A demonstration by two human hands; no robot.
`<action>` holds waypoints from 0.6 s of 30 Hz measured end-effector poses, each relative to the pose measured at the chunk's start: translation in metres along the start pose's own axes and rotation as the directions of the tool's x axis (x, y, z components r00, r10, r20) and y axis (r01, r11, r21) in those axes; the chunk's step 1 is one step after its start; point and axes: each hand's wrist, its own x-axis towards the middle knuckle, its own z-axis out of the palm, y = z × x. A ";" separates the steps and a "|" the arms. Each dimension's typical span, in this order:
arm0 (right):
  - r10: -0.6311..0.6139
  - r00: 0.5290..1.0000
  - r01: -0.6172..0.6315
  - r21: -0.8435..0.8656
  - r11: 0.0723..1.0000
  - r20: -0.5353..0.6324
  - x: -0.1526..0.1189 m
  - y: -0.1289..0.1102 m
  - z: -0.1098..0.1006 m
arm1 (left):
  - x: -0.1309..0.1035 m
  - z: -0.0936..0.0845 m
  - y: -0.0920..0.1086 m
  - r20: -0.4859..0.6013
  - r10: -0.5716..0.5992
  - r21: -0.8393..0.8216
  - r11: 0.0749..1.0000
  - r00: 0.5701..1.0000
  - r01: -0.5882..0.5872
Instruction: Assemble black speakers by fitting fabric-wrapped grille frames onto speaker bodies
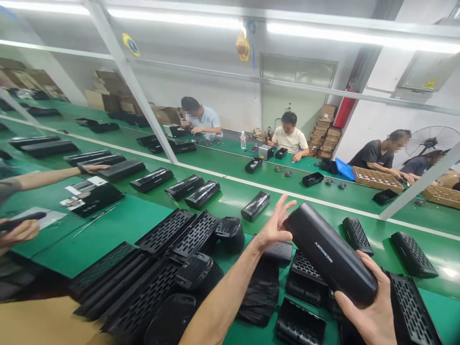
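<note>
A long black speaker casing (pixel 327 254) with rounded edges and the light lettering "MERKURY" is held up at a tilt over the bench. My right hand (pixel 375 299) grips its lower right end, thumb on the near side and fingers behind. At the upper left end is my left hand (pixel 275 225), open with fingers spread; whether it touches the casing I cannot tell. Beneath lie an open black shell (pixel 301 322), a perforated black part (pixel 305 266) and crumpled black material (pixel 260 292). Perforated black grilles (pixel 196 235) are stacked left of my left forearm.
Black casings (pixel 256 206) lie along the green line (pixel 230 191). A co-worker's hand (pixel 95 168) touches one at left. Several people sit across the bench. A slanted metal post (pixel 420 184) stands at right, another (pixel 132 81) at left. Cardboard (pixel 46 321) lies at lower left.
</note>
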 end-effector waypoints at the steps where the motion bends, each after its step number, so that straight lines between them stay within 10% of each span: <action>1: 0.013 1.000 -0.013 0.017 1.000 0.029 -0.001 0.000 -0.004 | 0.004 -0.006 0.013 0.095 -0.006 0.071 0.998 0.995 -0.001; 6: -0.004 0.997 -0.001 0.066 0.998 0.072 -0.001 -0.002 -0.010 | 0.012 -0.001 0.046 0.317 -0.079 0.181 0.983 0.945 0.021; 14: 0.028 0.988 -0.049 0.133 0.990 0.154 0.017 0.001 -0.025 | -0.005 0.010 0.018 0.087 0.065 -0.038 0.997 0.994 -0.062; 18: 0.028 0.995 -0.064 0.380 0.923 0.099 0.015 -0.001 0.006 | -0.023 0.033 -0.023 -0.108 0.000 -0.399 0.916 0.994 -0.044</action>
